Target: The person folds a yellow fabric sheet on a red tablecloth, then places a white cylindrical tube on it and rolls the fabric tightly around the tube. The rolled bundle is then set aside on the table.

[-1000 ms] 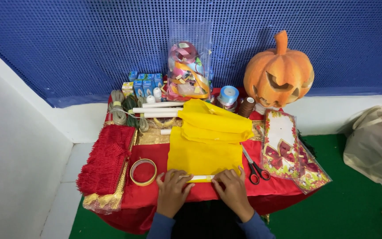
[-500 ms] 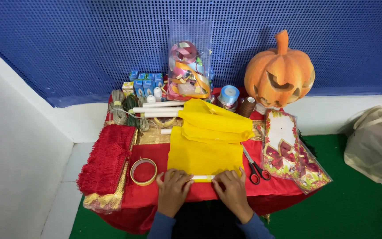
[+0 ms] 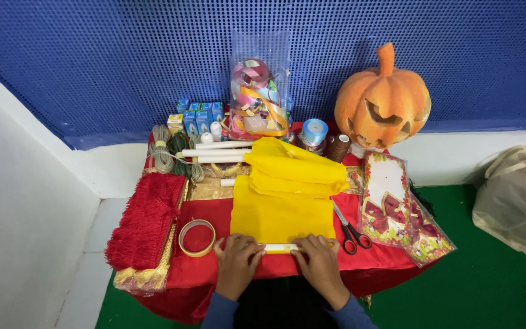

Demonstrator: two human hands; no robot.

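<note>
A sheet of yellow crepe paper [image 3: 281, 210] lies unfolded on a red-covered table [image 3: 391, 268], its far end piled in folds. At its near edge lies a thin white rod [image 3: 278, 247]. My left hand [image 3: 237, 263] and my right hand [image 3: 319, 265] both press on that edge, fingers curled over the rod's two ends, with the paper under the fingertips.
A tape ring [image 3: 196, 237] lies left of my hands, red-handled scissors [image 3: 351, 231] to the right. Red fringe trim [image 3: 144, 219], cord spools [image 3: 168, 152], white rods [image 3: 214, 152], a bag of ribbons [image 3: 257, 97], an orange pumpkin [image 3: 382, 103] and a printed packet [image 3: 397, 207] crowd the table. A beige bag [image 3: 518, 195] sits on green floor.
</note>
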